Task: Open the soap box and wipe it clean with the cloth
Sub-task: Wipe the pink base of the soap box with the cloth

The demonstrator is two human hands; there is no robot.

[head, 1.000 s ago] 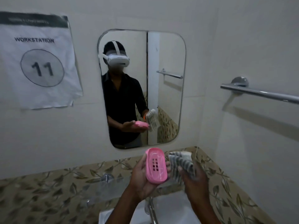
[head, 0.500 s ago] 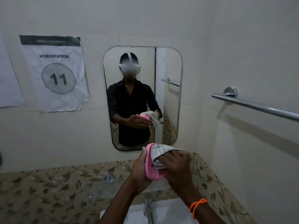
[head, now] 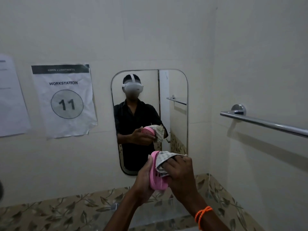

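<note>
A pink soap box [head: 155,178] stands on edge in front of me, cupped from the left by my left hand [head: 143,178]. My right hand [head: 180,175] presses a grey-and-white striped cloth [head: 164,161] against the box's right face. The cloth covers the upper part of the box, and the box's inside is hidden behind it. Both hands are held up in the air, just below the mirror [head: 176,90].
A chrome towel rail [head: 263,123] juts from the right wall at hand height. A paper sign marked "WORKSTATION 11" [head: 66,100] hangs left of the mirror. A leaf-patterned tile band [head: 50,212] runs along the wall below.
One second ago the cloth was held beside the box with the slotted inside showing. My right hand has since pressed the cloth onto the box, and my view has tilted upward.
</note>
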